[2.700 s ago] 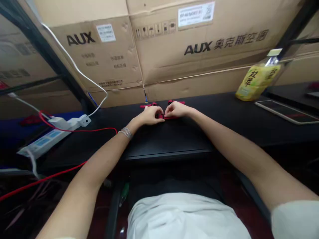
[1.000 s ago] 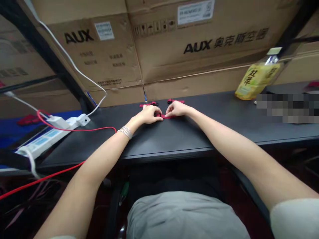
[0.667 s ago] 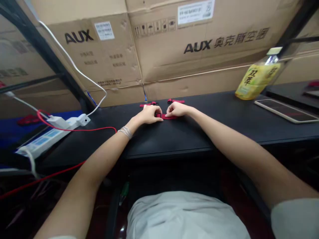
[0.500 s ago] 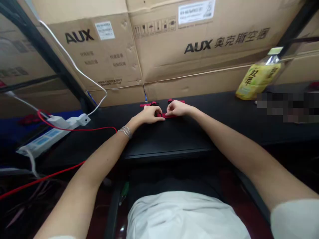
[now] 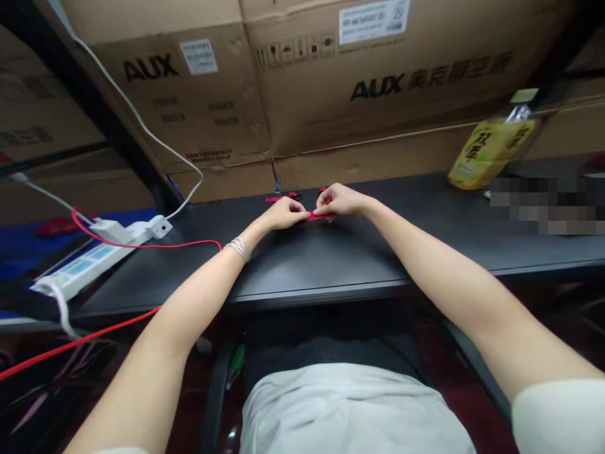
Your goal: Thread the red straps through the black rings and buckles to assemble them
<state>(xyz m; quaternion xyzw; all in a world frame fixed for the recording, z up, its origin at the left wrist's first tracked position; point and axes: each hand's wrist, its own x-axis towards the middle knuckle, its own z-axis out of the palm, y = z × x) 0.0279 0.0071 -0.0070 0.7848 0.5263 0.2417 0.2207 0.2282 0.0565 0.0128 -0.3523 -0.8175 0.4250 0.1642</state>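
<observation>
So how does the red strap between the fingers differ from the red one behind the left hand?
The held strap is pinched by the left hand and right hand, while the rear strap lies on the table. The rear strap shows a black part; the held strap shows only red, its ends hidden by fingers. Both are red.

Left hand (image 5: 283,214) and right hand (image 5: 341,200) pinch red strap (image 5: 314,216) | black desk (image 5: 321,265) beneath | boxes (image 5: 387,120) behind | yellow-labelled bottle (image 5: 491,148) well to the right

Black tabletop (image 5: 326,258), red straps (image 5: 276,199), bottle (image 5: 491,150)
</observation>
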